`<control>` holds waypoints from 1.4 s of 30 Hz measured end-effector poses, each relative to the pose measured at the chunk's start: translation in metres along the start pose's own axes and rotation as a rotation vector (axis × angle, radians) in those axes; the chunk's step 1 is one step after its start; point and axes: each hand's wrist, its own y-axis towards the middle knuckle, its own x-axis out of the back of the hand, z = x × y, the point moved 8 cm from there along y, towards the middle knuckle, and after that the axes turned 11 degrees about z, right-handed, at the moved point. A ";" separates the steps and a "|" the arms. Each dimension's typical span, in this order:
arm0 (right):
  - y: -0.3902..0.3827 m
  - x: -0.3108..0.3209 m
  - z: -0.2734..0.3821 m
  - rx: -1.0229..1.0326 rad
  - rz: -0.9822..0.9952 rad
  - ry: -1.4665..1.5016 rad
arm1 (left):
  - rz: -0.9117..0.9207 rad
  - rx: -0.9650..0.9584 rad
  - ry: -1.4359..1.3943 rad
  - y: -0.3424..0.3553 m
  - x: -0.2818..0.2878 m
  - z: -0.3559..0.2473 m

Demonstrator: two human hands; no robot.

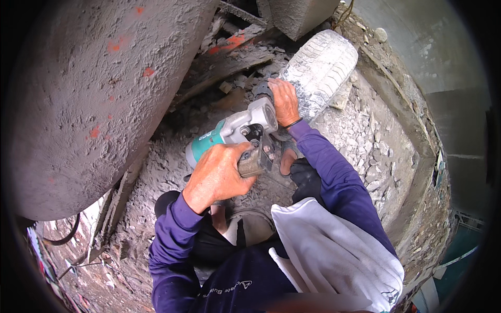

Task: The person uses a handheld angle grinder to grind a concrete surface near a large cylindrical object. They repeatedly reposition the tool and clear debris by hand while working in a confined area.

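Observation:
A teal and grey demolition hammer (209,136) lies across in front of me, its grey housing dusty. My left hand (222,169) is closed round a worn grey-brown block-shaped part (253,163) at the near side of the tool; whether this is its handle I cannot tell. At the tool's far end, my right hand (284,101) grips a dark ribbed collar (262,91); some of its fingers are hidden behind it. Just beyond that hand rests a dust-whitened tyre (326,65).
A rough grey, orange-marked concrete mass (99,104) slopes up at the left. Broken boards (224,73) and rubble lie ahead, with loose stone chips (373,151) to the right. A raised ledge (412,198) runs along the right. A white towel (334,250) hangs over my front.

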 end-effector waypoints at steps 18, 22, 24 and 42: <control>0.091 0.014 -0.075 -0.134 -0.067 0.274 | 0.016 0.127 0.093 0.123 0.152 -0.089; 0.087 0.010 -0.079 -0.157 -0.071 0.231 | 0.013 0.213 0.133 0.132 0.144 -0.102; 0.087 0.008 -0.081 -0.163 -0.042 0.213 | 0.072 0.150 0.122 0.139 0.141 -0.102; 0.092 0.012 -0.086 -0.151 -0.063 0.311 | 0.163 0.035 0.305 0.136 0.136 -0.091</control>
